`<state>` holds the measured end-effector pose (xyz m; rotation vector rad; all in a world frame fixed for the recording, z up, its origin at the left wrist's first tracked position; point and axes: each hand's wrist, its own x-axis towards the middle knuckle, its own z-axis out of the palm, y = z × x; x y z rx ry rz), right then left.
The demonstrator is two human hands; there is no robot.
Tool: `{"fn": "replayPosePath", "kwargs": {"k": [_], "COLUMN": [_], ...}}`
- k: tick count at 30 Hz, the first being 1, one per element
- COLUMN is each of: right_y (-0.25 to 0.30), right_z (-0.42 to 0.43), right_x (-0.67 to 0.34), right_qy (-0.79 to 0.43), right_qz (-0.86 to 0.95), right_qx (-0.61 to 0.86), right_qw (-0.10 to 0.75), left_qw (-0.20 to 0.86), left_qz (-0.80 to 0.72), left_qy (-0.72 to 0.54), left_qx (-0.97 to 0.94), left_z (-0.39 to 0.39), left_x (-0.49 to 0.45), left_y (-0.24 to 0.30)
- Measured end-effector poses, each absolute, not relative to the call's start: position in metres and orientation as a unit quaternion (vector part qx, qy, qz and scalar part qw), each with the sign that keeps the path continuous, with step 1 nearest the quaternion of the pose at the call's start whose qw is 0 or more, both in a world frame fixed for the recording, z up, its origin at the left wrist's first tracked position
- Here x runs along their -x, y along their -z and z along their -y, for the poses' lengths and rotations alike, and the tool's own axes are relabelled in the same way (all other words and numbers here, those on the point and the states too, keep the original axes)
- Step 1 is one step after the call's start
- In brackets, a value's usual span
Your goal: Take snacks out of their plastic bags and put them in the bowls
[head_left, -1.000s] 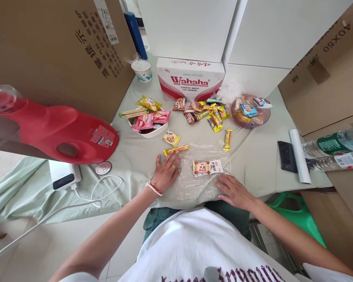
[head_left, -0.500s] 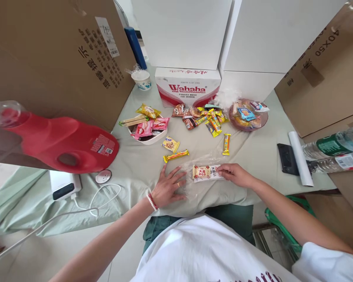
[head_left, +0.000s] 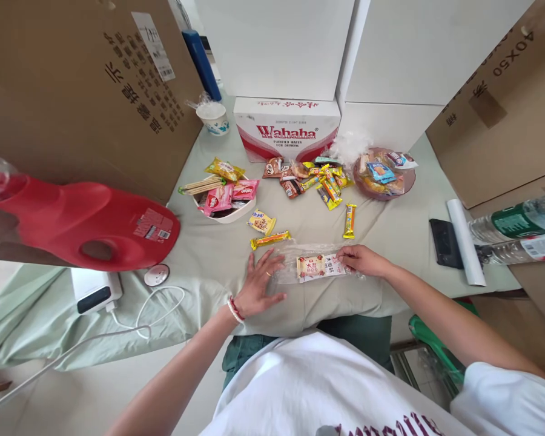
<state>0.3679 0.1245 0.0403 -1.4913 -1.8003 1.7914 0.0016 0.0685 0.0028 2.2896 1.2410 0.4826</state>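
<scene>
A clear plastic bag [head_left: 300, 253] lies folded on the green tablecloth [head_left: 390, 236], with two white snack packets [head_left: 320, 267] inside it. My left hand [head_left: 260, 283] lies flat with fingers spread on the cloth at the bag's left end. My right hand [head_left: 362, 260] is closed in a pinch on the bag's right end, beside the packets. A yellow wrapped bar [head_left: 270, 240] lies just beyond my left hand.
Further back are a white bowl [head_left: 227, 213] of snacks, a loose pile of wrapped sweets [head_left: 313, 177], a pink plate [head_left: 384, 177] of snacks and a Wahaha box [head_left: 287, 128]. A red jug [head_left: 77, 223], power bank [head_left: 94, 290], phone [head_left: 442, 242], paper roll [head_left: 465, 241] and cardboard boxes surround them.
The bag, spread wide a second ago, is now folded into a narrow strip. My right hand moved from the near edge up to the bag's right end and pinched it. My left hand slid slightly nearer.
</scene>
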Motion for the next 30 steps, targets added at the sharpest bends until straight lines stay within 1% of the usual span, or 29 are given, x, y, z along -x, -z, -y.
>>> {"fn": "replayPosePath", "kwargs": {"k": [2, 4, 6, 8, 9, 10, 11, 12, 14, 17, 20, 22, 26, 30], "right_y": [-0.042, -0.049, -0.062, -0.076, -0.081, -0.085, -0.087, -0.087, -0.081, -0.070, -0.071, -0.078, -0.086, -0.068], "right_z": [-0.126, -0.131, -0.138, -0.145, -0.149, -0.153, -0.157, -0.161, -0.171, -0.188, -0.195, -0.187, -0.142, -0.097], "right_x": [-0.368, -0.368, -0.366, -0.360, -0.355, -0.347, -0.339, -0.328, -0.307, -0.278, -0.266, -0.266, -0.278, -0.289], "right_qy": [-0.603, -0.562, -0.447, -0.285, -0.216, -0.172, -0.153, -0.155, -0.186, -0.222, -0.242, -0.229, -0.165, -0.154], "right_qz": [0.609, 0.631, 0.676, 0.716, 0.736, 0.762, 0.792, 0.821, 0.857, 0.848, 0.842, 0.859, 0.911, 0.920], "right_qx": [0.509, 0.532, 0.585, 0.637, 0.641, 0.625, 0.591, 0.549, 0.481, 0.478, 0.472, 0.449, 0.374, 0.355], "right_qw": [0.081, 0.044, -0.008, -0.033, -0.027, -0.012, 0.005, 0.014, 0.000, -0.052, -0.098, -0.092, -0.048, -0.062], "left_qw": [0.219, 0.196, 0.165, 0.133, 0.120, 0.112, 0.107, 0.104, 0.102, 0.119, 0.147, 0.163, 0.198, 0.275], "left_qz": [-0.524, -0.597, -0.667, -0.721, -0.739, -0.749, -0.755, -0.758, -0.764, -0.767, -0.767, -0.770, -0.762, -0.720], "left_qy": [-0.205, -0.223, -0.216, -0.200, -0.196, -0.196, -0.199, -0.201, -0.200, -0.190, -0.199, -0.215, -0.258, -0.337], "left_qx": [-0.797, -0.745, -0.694, -0.650, -0.634, -0.623, -0.616, -0.611, -0.605, -0.601, -0.592, -0.579, -0.560, -0.541], "left_z": [-0.070, -0.074, -0.078, -0.080, -0.081, -0.081, -0.080, -0.080, -0.082, -0.086, -0.089, -0.091, -0.096, -0.099], "left_x": [-0.014, -0.028, -0.040, -0.050, -0.054, -0.057, -0.060, -0.062, -0.064, -0.066, -0.066, -0.066, -0.061, -0.048], "left_y": [0.000, 0.002, 0.002, 0.002, 0.002, 0.003, 0.003, 0.004, 0.004, 0.003, 0.001, 0.001, 0.003, 0.004]}}
